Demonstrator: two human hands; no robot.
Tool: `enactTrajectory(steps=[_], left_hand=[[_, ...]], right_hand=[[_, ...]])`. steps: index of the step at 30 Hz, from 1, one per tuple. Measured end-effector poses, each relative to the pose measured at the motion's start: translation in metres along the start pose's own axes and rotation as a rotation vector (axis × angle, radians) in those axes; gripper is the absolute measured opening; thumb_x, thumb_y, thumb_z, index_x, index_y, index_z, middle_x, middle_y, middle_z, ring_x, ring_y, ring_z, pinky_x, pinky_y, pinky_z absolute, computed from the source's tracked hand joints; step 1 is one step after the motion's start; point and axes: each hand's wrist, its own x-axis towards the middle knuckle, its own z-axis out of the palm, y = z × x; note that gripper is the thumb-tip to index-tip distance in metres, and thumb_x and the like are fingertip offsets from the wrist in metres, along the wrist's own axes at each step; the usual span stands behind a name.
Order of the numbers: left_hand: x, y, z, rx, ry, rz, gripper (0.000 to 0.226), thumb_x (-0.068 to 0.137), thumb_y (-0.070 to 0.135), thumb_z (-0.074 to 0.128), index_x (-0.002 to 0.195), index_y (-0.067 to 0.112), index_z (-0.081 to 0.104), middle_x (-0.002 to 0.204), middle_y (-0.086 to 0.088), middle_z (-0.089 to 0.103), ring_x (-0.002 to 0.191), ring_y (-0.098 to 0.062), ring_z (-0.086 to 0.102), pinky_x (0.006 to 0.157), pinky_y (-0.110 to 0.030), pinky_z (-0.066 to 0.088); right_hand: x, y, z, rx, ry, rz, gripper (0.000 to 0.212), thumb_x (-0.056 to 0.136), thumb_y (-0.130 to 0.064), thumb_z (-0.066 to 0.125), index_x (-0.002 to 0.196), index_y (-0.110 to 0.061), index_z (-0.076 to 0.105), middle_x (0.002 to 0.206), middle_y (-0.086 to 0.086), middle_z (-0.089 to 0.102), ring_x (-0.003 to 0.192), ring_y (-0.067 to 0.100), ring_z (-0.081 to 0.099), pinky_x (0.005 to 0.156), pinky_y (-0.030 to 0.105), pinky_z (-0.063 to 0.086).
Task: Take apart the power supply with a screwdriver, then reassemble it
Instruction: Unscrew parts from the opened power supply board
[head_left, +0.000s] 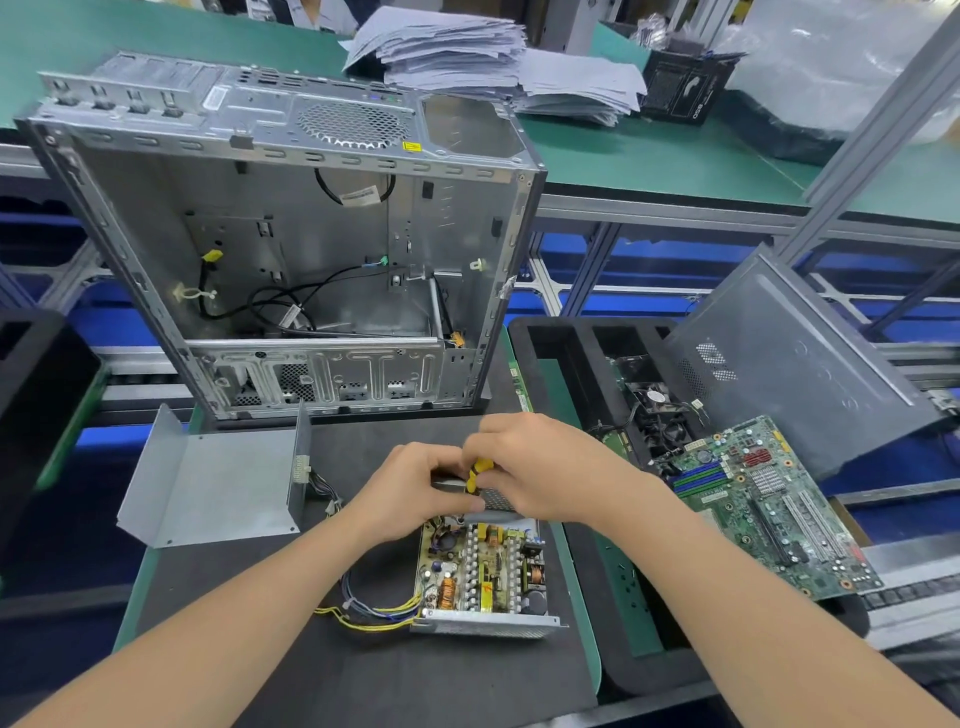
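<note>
Head view, bench station. The power supply (483, 577) lies on the dark mat before us, near the empty case (280, 234). Its cover (208, 488) is off and rests to the left, leaving the board bare in its tray. We judge the task about midway; whether this is late disassembly or early reassembly is unclear. Our right hand (540, 467) has its grip curled round the screwdriver (475, 475) at the supply's far wall. Our left hand (410, 488) meets it there, fingers curled; whether its grip holds anything we cannot tell. Both hands hide the tip and any screw.
</note>
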Motion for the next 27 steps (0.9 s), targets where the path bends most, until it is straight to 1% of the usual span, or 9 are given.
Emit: enactTrajectory(steps=[4, 7, 12, 15, 17, 19, 22, 24, 27], left_hand=[[0.0, -0.002, 0.0, 0.004, 0.003, -0.018, 0.018, 0.081, 0.038, 0.086, 0.093, 0.044, 0.074, 0.093, 0.018, 0.075, 0.09, -0.001, 0.067, 0.082, -0.034, 0.052], [0.0, -0.001, 0.0, -0.007, -0.001, -0.037, 0.023, 0.081, 0.038, 0.087, 0.101, 0.041, 0.077, 0.099, 0.016, 0.077, 0.098, -0.008, 0.07, 0.09, -0.045, 0.056], [0.0, 0.002, 0.001, -0.078, -0.003, 0.003, 0.021, 0.082, 0.022, 0.088, 0.095, 0.038, 0.08, 0.104, 0.013, 0.078, 0.103, -0.01, 0.073, 0.098, -0.045, 0.055], [0.0, 0.002, 0.003, -0.09, 0.009, -0.016, 0.023, 0.081, 0.02, 0.089, 0.092, 0.038, 0.08, 0.104, 0.013, 0.078, 0.102, -0.008, 0.073, 0.099, -0.045, 0.056], [0.0, 0.001, 0.002, -0.087, 0.011, -0.026, 0.023, 0.081, 0.021, 0.089, 0.092, 0.038, 0.079, 0.105, 0.012, 0.078, 0.102, -0.009, 0.073, 0.098, -0.045, 0.056], [-0.001, 0.001, 0.001, -0.084, 0.005, -0.014, 0.021, 0.081, 0.022, 0.088, 0.092, 0.038, 0.079, 0.104, 0.012, 0.078, 0.102, -0.009, 0.073, 0.096, -0.042, 0.056], [-0.001, 0.0, 0.0, -0.051, 0.01, -0.002, 0.021, 0.081, 0.026, 0.087, 0.093, 0.04, 0.078, 0.097, 0.014, 0.078, 0.094, -0.001, 0.07, 0.084, -0.032, 0.055], [-0.001, 0.0, 0.001, -0.027, 0.019, -0.002, 0.021, 0.081, 0.027, 0.087, 0.092, 0.04, 0.075, 0.093, 0.015, 0.077, 0.088, 0.002, 0.068, 0.079, -0.025, 0.051], [0.0, 0.0, 0.002, -0.012, 0.01, 0.004, 0.02, 0.081, 0.027, 0.088, 0.095, 0.036, 0.077, 0.097, 0.016, 0.077, 0.095, -0.002, 0.071, 0.085, -0.022, 0.053]], right_hand=[[0.005, -0.001, 0.004, -0.136, 0.041, 0.048, 0.035, 0.106, -0.051, 0.05, 0.104, -0.017, 0.059, 0.089, -0.005, 0.049, 0.089, 0.025, 0.06, 0.069, 0.034, 0.034], [0.007, -0.003, 0.011, -0.219, 0.126, 0.07, 0.044, 0.107, -0.058, 0.041, 0.091, -0.018, 0.05, 0.081, -0.004, 0.044, 0.073, 0.026, 0.05, 0.063, 0.035, 0.032], [0.016, -0.007, 0.023, -0.318, 0.214, 0.19, 0.061, 0.107, -0.06, 0.035, 0.064, -0.017, 0.039, 0.059, -0.002, 0.038, 0.057, 0.026, 0.046, 0.052, 0.031, 0.023], [0.017, -0.014, 0.028, -0.34, 0.351, 0.267, 0.075, 0.1, -0.067, 0.051, 0.051, -0.02, 0.02, 0.046, -0.002, 0.028, 0.043, 0.024, 0.035, 0.048, 0.024, 0.019], [0.016, -0.016, 0.028, -0.337, 0.414, 0.291, 0.079, 0.097, -0.072, 0.051, 0.049, -0.019, 0.015, 0.044, -0.003, 0.022, 0.04, 0.024, 0.03, 0.048, 0.023, 0.016], [0.015, -0.013, 0.031, -0.295, 0.356, 0.269, 0.072, 0.101, -0.072, 0.039, 0.053, -0.02, 0.028, 0.049, -0.003, 0.029, 0.046, 0.025, 0.04, 0.047, 0.027, 0.017], [0.006, -0.002, 0.024, -0.082, 0.253, 0.146, 0.046, 0.103, -0.061, 0.044, 0.087, -0.021, 0.057, 0.076, -0.003, 0.056, 0.07, 0.025, 0.06, 0.058, 0.036, 0.044], [-0.002, 0.001, 0.012, -0.043, 0.143, 0.011, 0.025, 0.101, -0.046, 0.056, 0.11, -0.023, 0.058, 0.094, -0.003, 0.06, 0.081, 0.025, 0.061, 0.068, 0.04, 0.051], [-0.006, 0.002, 0.005, -0.081, 0.036, -0.007, 0.019, 0.101, -0.033, 0.059, 0.115, -0.02, 0.057, 0.098, -0.001, 0.06, 0.086, 0.027, 0.061, 0.071, 0.041, 0.052]])
